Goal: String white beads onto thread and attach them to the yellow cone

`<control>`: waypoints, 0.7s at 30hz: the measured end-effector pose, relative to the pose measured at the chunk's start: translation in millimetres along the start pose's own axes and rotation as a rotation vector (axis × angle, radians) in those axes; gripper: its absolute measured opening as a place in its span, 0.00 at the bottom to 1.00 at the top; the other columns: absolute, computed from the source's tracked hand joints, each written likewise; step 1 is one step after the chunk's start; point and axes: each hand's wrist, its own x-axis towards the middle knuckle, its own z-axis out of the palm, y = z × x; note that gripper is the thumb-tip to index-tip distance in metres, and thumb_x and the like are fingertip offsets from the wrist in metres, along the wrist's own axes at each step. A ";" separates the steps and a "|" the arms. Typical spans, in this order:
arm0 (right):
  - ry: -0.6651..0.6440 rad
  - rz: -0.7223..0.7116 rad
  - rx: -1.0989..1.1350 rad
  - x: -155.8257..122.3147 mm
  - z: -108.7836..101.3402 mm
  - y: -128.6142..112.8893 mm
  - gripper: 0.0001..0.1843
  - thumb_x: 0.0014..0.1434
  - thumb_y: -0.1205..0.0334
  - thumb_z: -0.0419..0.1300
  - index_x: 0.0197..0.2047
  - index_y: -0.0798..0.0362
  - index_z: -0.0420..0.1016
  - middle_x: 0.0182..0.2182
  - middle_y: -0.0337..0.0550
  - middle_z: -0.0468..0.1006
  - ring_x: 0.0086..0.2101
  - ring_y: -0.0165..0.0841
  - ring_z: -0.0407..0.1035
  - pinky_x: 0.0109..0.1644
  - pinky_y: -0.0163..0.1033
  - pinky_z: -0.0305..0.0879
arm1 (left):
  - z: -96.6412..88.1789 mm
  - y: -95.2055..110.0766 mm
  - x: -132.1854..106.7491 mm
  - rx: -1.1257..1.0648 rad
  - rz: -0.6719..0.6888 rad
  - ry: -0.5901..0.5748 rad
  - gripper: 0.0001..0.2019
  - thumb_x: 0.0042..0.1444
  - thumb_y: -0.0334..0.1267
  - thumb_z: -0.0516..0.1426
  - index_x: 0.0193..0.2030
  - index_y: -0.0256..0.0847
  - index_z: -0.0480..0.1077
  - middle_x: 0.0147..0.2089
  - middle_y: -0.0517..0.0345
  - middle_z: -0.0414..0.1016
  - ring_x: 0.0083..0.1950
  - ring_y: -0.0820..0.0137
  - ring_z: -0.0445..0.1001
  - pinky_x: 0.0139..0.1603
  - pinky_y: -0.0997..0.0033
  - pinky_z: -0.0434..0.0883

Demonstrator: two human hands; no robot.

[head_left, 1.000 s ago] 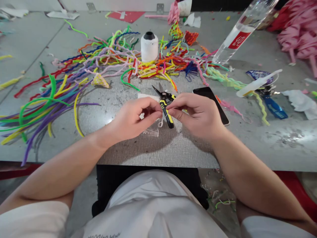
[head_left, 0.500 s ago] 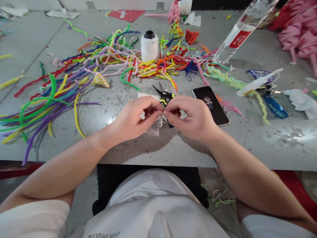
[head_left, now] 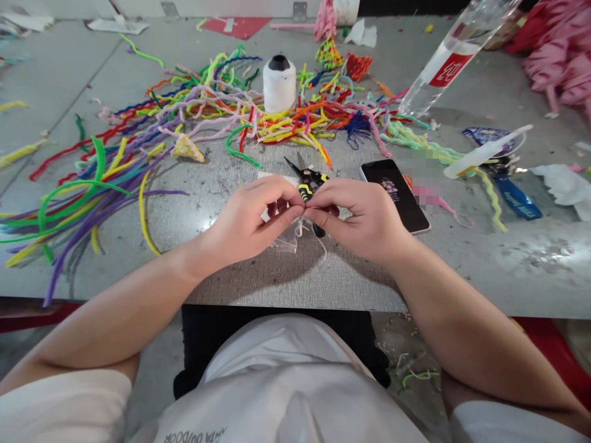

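Note:
My left hand [head_left: 258, 215] and my right hand [head_left: 362, 215] meet fingertip to fingertip above the table, both closed in a pinch. Between them is a thin white thread [head_left: 325, 249], whose loose end curls down below the fingers. The pinched part is too small to make out. Right behind the fingertips lie scissors [head_left: 307, 175] with black and yellow handles, blades apart and pointing away, partly covered by my hands. Under my left fingers a small clear plastic bag [head_left: 284, 241] rests on the table. A phone [head_left: 399, 197] lies beside my right hand.
Many coloured fuzzy stems [head_left: 184, 117] spread over the table's back and left. A white thread spool [head_left: 279, 86] stands among them. At the back right is a tilted plastic bottle [head_left: 443, 71]; nearer lie a white glue bottle [head_left: 489, 151] and a blue tag [head_left: 517, 197].
The white thread's loose end now hangs lower and curls out beneath my right fingers. My right fingertips have shifted very slightly; both hands stay pinched together.

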 end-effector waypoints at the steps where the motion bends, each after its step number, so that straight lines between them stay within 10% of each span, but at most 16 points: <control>1: 0.000 -0.003 0.003 -0.1 0.7 0.5 0.07 0.70 0.65 0.67 0.37 0.51 0.83 0.30 0.40 0.81 0.30 0.32 0.72 0.36 0.39 0.66 | -0.1 -0.4 0.0 -0.014 0.004 0.007 0.04 0.71 0.33 0.60 0.42 0.39 0.77 0.39 0.55 0.81 0.36 0.73 0.75 0.38 0.71 0.73; 21: 0.103 0.088 0.134 -0.8 10.9 -2.5 0.08 0.66 0.68 0.68 0.34 0.51 0.84 0.29 0.37 0.81 0.28 0.28 0.68 0.32 0.38 0.60 | 11.4 -4.3 -4.6 -0.184 -0.235 0.006 0.08 0.63 0.38 0.68 0.47 0.41 0.78 0.40 0.58 0.85 0.36 0.73 0.78 0.37 0.71 0.75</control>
